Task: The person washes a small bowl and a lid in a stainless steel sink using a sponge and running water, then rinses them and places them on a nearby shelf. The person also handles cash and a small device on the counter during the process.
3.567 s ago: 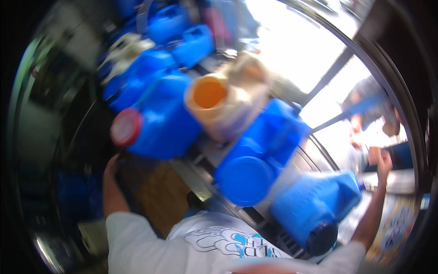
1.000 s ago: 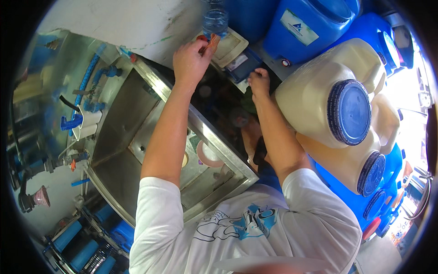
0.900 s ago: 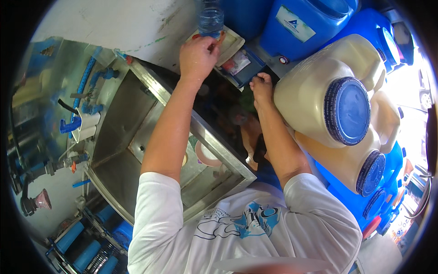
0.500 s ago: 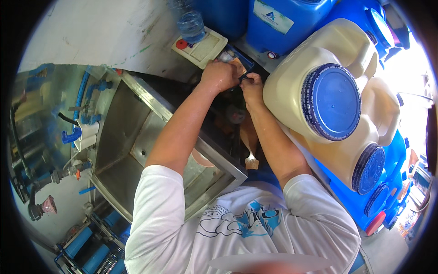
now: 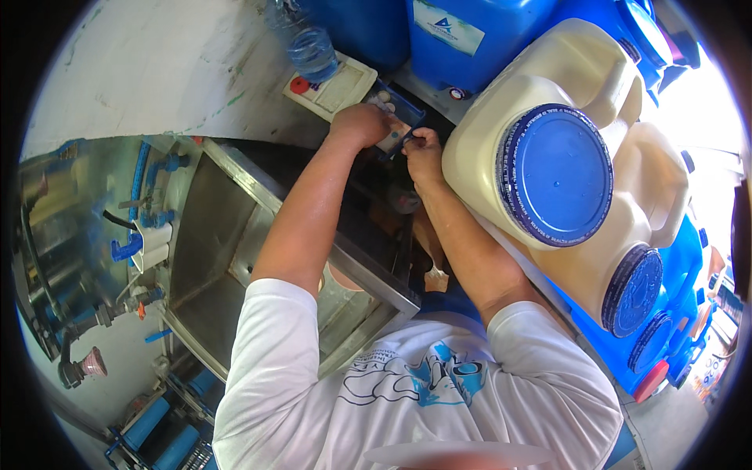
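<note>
Both arms stretch forward to a small dark-blue drawer-like tray (image 5: 410, 111) beyond the steel sink. Several small round, coin-like pieces (image 5: 385, 97) and a flat brownish paper (image 5: 394, 135) lie in it. My left hand (image 5: 362, 126) reaches over the tray's left side, its fingertips hidden among the contents; I cannot tell whether they grip anything. My right hand (image 5: 424, 159) has its thumb and fingers closed on the tray's near right corner. Just beyond my left hand is a cream plastic lid-like top (image 5: 345, 88), with a red cap (image 5: 299, 84) and a clear bottle (image 5: 313, 55) on it.
A steel sink (image 5: 356, 262) stands left of my body. Large cream jugs with blue lids (image 5: 558, 176) crowd close to my right forearm. Blue drums (image 5: 486, 47) stand at the back. Pipes and a valve (image 5: 102, 315) line the left wall.
My left hand has shifted slightly back and left, showing more of the tray's contents. My right hand stays at the tray's corner. The whole view has shifted a little.
</note>
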A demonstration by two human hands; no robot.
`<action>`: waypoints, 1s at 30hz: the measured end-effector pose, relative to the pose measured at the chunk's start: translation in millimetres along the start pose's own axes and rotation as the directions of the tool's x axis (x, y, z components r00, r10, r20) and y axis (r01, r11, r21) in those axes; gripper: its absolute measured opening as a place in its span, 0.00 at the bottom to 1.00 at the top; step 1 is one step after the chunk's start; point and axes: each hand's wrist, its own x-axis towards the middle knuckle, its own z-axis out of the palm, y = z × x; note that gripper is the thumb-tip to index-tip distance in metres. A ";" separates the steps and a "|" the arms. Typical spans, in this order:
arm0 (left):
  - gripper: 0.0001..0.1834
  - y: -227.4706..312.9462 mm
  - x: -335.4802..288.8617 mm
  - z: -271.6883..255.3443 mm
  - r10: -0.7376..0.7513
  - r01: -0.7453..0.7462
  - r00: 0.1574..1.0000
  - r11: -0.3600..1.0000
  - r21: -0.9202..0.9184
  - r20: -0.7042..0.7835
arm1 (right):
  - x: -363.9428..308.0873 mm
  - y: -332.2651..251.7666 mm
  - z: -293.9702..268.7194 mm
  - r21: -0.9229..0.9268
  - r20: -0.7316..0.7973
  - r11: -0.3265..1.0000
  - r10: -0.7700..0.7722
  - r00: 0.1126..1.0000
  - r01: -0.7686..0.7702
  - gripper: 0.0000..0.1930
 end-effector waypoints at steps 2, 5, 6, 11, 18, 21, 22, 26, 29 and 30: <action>0.18 1.8 -1.9 -5.1 -0.039 0.039 0.997 0.999 -0.004 -0.069 | 1.6 2.3 -1.3 -0.003 0.001 1.000 -0.002 1.000 0.002 0.12; 0.17 7.0 -2.0 -5.1 -0.055 0.047 0.971 0.998 -0.038 -0.233 | 2.8 3.6 -2.6 -0.030 0.003 1.000 -0.005 1.000 0.005 0.12; 0.17 7.8 -1.8 -2.3 -0.059 0.044 0.953 0.997 -0.056 -0.298 | 1.6 3.6 -1.8 -0.036 0.006 0.999 -0.012 1.000 0.012 0.12; 0.17 6.9 7.9 8.1 0.018 -0.012 0.962 1.000 0.024 -0.272 | 1.5 7.5 -1.2 -0.066 0.009 0.996 -0.059 0.998 0.059 0.12; 0.17 2.7 -4.7 7.6 -0.057 0.051 0.960 0.998 -0.032 -0.275 | 3.4 13.7 -0.6 -0.028 -0.012 0.996 -0.088 0.996 0.087 0.12; 0.16 4.3 0.0 14.0 -0.069 0.083 0.945 0.996 0.032 -0.320 | 3.4 18.1 0.5 -0.061 -0.024 0.992 -0.116 0.993 0.115 0.12; 0.16 3.9 2.1 15.8 -0.053 0.065 0.937 0.998 0.022 -0.346 | 3.1 19.0 1.5 -0.054 -0.020 0.992 -0.116 0.993 0.115 0.12; 0.15 5.7 8.9 15.7 0.005 -0.007 0.916 1.000 -0.002 -0.401 | 0.9 14.7 0.1 -0.054 -0.006 0.995 -0.088 0.996 0.088 0.12; 0.15 6.5 12.1 10.4 0.032 -0.025 0.932 0.999 0.024 -0.361 | 0.5 14.0 0.4 -0.062 -0.022 0.988 -0.140 0.990 0.139 0.12; 0.15 7.4 12.6 9.1 0.040 -0.028 0.940 0.999 0.040 -0.339 | 0.4 14.6 0.7 -0.067 -0.030 0.985 -0.159 0.987 0.157 0.12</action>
